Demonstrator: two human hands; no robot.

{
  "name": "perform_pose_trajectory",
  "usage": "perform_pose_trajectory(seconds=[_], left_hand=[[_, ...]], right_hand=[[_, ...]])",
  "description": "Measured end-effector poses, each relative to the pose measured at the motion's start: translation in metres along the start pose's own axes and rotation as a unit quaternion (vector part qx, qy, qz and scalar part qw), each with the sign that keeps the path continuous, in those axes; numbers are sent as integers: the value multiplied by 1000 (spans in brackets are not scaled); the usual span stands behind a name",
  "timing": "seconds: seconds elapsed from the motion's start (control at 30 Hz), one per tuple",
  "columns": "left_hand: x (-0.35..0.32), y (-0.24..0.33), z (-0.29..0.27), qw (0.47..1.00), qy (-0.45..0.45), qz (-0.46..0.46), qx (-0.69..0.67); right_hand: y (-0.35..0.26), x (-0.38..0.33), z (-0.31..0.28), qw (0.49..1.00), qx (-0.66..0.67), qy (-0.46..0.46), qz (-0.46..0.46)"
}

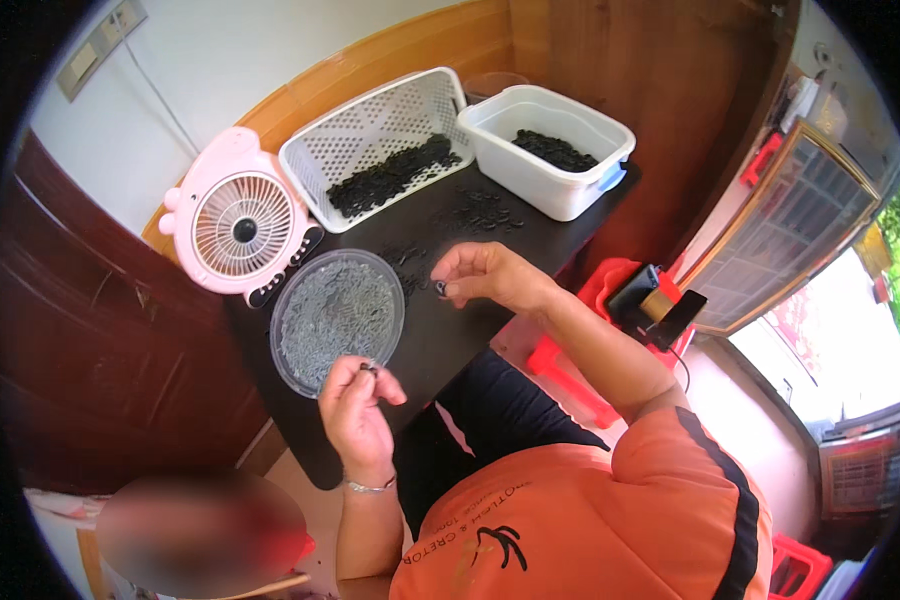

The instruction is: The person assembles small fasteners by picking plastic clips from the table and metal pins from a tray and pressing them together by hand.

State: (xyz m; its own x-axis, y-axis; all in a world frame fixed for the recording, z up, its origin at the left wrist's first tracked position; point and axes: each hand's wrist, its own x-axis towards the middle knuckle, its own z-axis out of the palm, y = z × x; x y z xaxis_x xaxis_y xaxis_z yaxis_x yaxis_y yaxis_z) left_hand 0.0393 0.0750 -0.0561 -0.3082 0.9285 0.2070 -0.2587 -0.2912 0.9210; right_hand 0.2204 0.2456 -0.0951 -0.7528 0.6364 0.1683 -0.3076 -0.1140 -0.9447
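Note:
My left hand [358,418] is closed in a pinch on a small black piece [369,367], over the near edge of a round clear tub [398,325]. Small greyish translucent pieces [335,315] fill the tub. My right hand [497,277], off to the tub's right, pinches another small dark piece [441,288] between thumb and fingertips. The two hands are apart. Loose small black pieces [402,262] lie on the black table [440,340] by the tub and right hand. What exactly these pieces are is too small to tell.
Behind the tub stands a white perforated basket [320,150] with black pieces inside. To its right is a white bin [555,195] holding more of them. A pink fan [240,215] stands at the left. A red stool [570,380] with dark items is on the right.

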Motion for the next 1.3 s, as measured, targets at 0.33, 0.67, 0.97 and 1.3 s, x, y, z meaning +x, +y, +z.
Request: perform_pose_trajectory(seconds=[0.33,0.67,0.97,1.3], left_hand=[[-6,-8,2,999,17,7,26],[-11,-11,-1,997,54,13,51],[-16,-8,-7,995,81,26,57],[-21,-2,-11,996,67,19,48]], right_hand=[[24,9,58,973,215,-71,35],[37,15,75,931,335,-115,95],[41,17,84,925,344,-128,103],[48,18,96,881,426,-196,52]])
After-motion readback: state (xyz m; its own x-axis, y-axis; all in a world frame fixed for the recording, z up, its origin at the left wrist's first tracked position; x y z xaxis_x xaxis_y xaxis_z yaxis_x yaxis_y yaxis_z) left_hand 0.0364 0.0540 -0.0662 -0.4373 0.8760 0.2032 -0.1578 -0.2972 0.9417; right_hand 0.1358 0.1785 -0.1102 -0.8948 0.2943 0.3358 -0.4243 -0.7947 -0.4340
